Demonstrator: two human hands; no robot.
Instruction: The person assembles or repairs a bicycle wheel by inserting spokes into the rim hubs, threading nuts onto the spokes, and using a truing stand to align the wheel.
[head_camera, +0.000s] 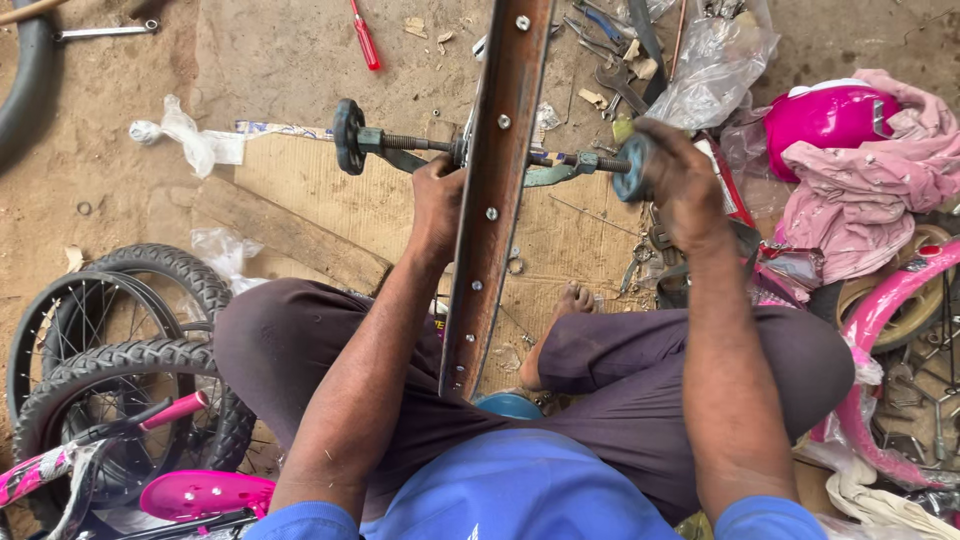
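Note:
A rusty brown bicycle wheel rim (497, 170) stands upright, edge toward me, between my knees, mounted on a threaded rod stand (415, 143) with a dark round knob (347, 136) at its left end. My left hand (437, 205) rests against the rim's left side, just below the rod. My right hand (680, 180) grips the round knob (632, 168) at the rod's right end. I sit cross-legged in dark trousers, one bare foot (560, 330) under the rim.
Small tyred wheels (120, 350) and a pink bicycle frame with saddle (200, 492) lie at lower left. A red screwdriver (364, 40), wrenches (615, 75) and plastic bags (715, 60) lie ahead. Pink cloth (870, 180), a pink helmet (825, 115) and another pink frame (880, 310) sit right.

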